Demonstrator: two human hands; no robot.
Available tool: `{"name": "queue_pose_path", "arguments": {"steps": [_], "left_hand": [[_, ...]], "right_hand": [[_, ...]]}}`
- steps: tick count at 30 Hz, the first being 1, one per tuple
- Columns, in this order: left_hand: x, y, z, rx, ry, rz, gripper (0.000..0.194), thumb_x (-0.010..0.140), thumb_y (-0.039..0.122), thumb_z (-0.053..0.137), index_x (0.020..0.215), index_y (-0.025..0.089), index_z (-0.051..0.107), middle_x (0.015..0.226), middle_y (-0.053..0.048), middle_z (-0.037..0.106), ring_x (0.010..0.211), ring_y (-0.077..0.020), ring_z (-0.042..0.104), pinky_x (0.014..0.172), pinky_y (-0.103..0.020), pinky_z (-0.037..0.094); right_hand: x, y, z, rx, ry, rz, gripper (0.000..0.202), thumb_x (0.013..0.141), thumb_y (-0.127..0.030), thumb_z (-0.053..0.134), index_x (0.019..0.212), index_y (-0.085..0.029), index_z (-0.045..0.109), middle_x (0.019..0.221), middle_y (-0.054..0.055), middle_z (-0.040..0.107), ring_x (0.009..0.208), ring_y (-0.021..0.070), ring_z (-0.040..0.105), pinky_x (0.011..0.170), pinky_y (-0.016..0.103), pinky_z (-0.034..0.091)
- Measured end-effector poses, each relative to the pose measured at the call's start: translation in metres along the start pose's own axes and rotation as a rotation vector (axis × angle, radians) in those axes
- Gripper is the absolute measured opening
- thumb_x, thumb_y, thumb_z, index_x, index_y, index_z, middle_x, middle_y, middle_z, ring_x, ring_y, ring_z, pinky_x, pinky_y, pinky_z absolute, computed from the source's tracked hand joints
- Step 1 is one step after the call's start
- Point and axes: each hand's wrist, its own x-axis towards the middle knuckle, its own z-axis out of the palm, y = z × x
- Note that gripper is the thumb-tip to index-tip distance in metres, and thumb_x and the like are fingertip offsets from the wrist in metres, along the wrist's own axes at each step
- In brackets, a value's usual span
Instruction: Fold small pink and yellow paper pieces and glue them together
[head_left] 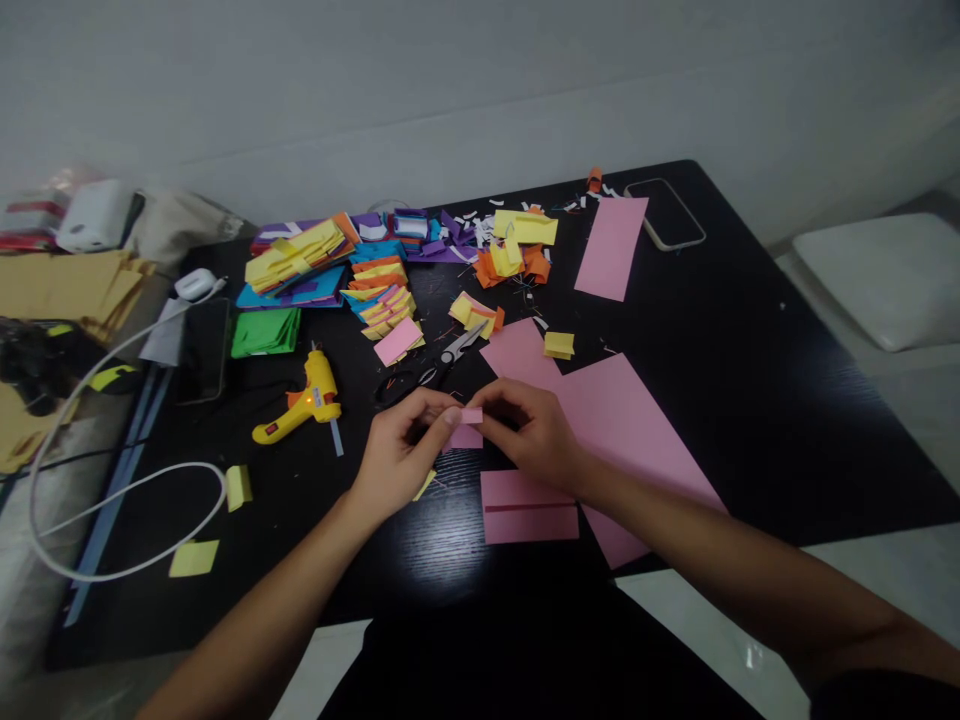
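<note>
Between my two hands is a small piece of pink paper [466, 437], with a narrow strip along its top edge bent over. My left hand [405, 445] pinches its left side, thumb on the front. On the other side, the fingertips of my right hand [529, 425] are closed on the right edge. Below my right hand lies a creased pink paper rectangle [529, 525], flat on the table. A large pink sheet [637, 420] extends under my right forearm. Just beyond my hands rest scissors [459, 347] with dark handles, blades pointing away to the right.
A yellow glue gun [307, 398] lies left on the black table [750, 400]. Behind are stacked folded papers [300, 255], green papers [266, 332] and scattered scraps [517, 260]. A phone-shaped case [666, 213] sits back right. A white cable [135, 480] loops at left.
</note>
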Motion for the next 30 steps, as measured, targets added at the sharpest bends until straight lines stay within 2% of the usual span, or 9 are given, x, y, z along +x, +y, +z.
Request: {"name": "queue_pose_path", "arguments": {"steps": [8,17,21,30], "left_hand": [[-0.0007,-0.0009,-0.0011,0.016,0.022,0.017,0.012,0.095,0.028,0.067,0.091,0.018,0.072,0.075,0.001,0.072,0.062,-0.0093,0.062,0.057,-0.019,0.049],[-0.0003,0.0005,-0.0004,0.007,0.051,0.01,0.008,0.093,0.025,0.068,0.092,0.018,0.073,0.07,0.002,0.07,0.058,-0.0088,0.06,0.054,-0.018,0.047],[-0.0001,-0.0004,0.0001,-0.019,0.066,0.001,0.009,0.092,0.027,0.071,0.092,0.019,0.075,0.073,0.001,0.072,0.059,-0.0091,0.061,0.055,-0.018,0.048],[-0.0008,-0.0008,0.0001,0.001,0.105,-0.01,0.009,0.09,0.027,0.074,0.091,0.02,0.078,0.077,0.0,0.076,0.063,-0.0101,0.063,0.059,-0.02,0.051]], "right_hand": [[0.0001,-0.0019,0.0001,0.069,-0.014,0.064,0.009,0.089,-0.028,0.074,0.094,-0.021,0.074,0.086,0.002,0.074,0.075,0.0153,0.067,0.069,0.028,0.052],[0.0018,-0.0044,-0.0009,0.149,-0.014,0.097,0.013,0.089,-0.032,0.076,0.094,-0.021,0.075,0.088,0.002,0.075,0.08,0.0163,0.068,0.074,0.03,0.054],[0.0028,-0.0042,-0.0011,0.169,0.001,0.104,0.018,0.087,-0.038,0.078,0.092,-0.021,0.076,0.089,0.003,0.076,0.083,0.0171,0.069,0.077,0.031,0.056],[0.0033,-0.0027,-0.0006,0.191,0.02,0.106,0.02,0.086,-0.041,0.08,0.091,-0.022,0.077,0.09,0.002,0.078,0.085,0.0169,0.072,0.081,0.031,0.058]]}}
